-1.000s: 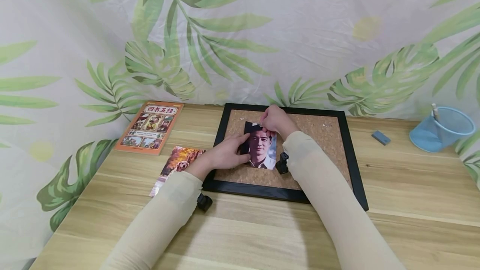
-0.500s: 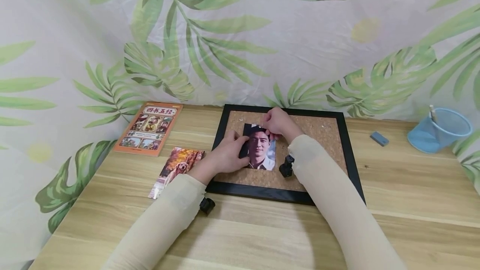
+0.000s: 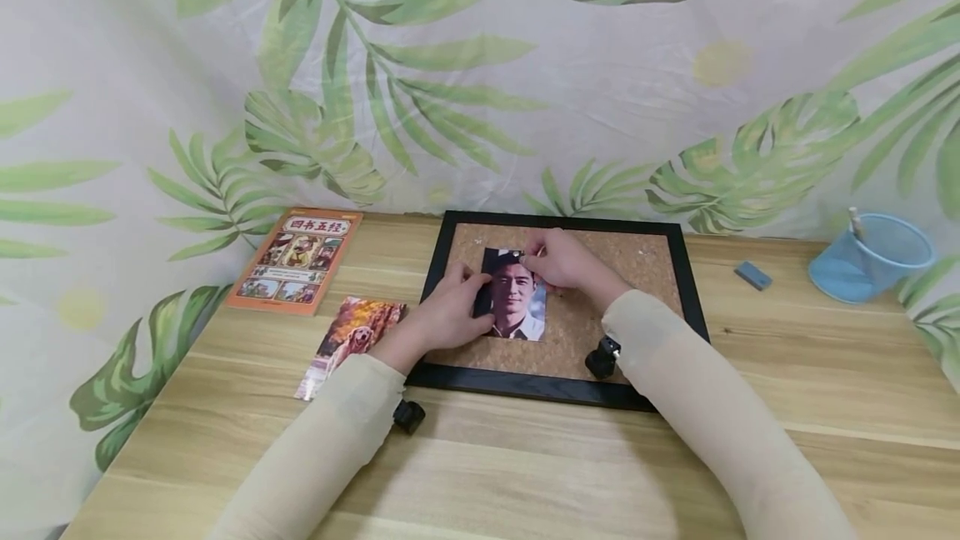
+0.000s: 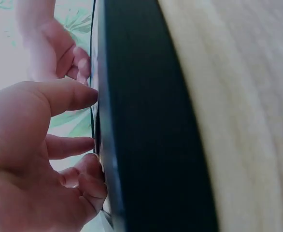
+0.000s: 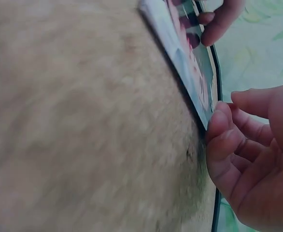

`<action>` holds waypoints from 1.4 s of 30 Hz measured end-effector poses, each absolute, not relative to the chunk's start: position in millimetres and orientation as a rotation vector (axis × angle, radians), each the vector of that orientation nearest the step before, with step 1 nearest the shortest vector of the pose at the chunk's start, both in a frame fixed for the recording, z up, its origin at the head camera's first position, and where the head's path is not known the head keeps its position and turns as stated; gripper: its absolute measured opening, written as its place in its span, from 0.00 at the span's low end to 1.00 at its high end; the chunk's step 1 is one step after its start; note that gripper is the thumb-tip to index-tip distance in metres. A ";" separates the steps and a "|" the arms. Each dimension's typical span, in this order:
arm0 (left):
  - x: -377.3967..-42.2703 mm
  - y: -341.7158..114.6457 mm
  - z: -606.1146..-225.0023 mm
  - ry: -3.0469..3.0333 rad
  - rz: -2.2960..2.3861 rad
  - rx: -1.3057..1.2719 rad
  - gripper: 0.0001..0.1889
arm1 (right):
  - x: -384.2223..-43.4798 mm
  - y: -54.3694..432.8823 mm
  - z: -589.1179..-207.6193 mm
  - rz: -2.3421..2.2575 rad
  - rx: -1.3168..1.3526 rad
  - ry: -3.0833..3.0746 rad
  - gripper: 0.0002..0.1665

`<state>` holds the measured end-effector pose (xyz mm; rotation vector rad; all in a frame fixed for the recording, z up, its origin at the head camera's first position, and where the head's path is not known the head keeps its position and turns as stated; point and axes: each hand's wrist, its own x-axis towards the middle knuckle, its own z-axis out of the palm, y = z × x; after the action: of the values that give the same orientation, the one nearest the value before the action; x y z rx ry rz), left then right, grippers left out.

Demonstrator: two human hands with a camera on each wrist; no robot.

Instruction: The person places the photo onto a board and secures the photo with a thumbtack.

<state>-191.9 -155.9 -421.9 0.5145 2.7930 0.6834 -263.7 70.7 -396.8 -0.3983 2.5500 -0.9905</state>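
The left hand [image 3: 450, 312] touches the left edge of the portrait photograph [image 3: 517, 311], thumb and forefinger spread apart. The photograph lies face up between both hands, on the corkboard's [image 3: 573, 352] left half, long axis pointing away from the person. The right hand [image 3: 564, 261], nearer the top edge, has narrowly set fingers at the upper right corner; whether they pinch anything cannot be told.

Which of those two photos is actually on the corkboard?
The portrait photo: it lies on the corkboard, inside the black frame. The dog photo lies on the wooden table, left of the frame.
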 end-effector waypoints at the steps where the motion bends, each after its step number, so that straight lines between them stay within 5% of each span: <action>1: -189.0 -155.9 -415.2 2.788 0.693 0.519 0.35 | -260.9 72.8 -396.5 -0.990 -0.423 2.558 0.11; 25: -147.7 -234.9 -388.4 2.830 1.021 0.373 0.20 | -189.7 160.9 -377.6 -0.988 -0.516 2.696 0.13; 42: -124.0 -291.9 -389.1 2.938 0.753 0.208 0.28 | -149.9 246.0 -373.8 -1.022 -0.410 2.785 0.14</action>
<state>-124.0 -291.9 -389.1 0.2076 2.9383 0.7533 -149.9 246.0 -373.8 -0.4097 2.7855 -1.0216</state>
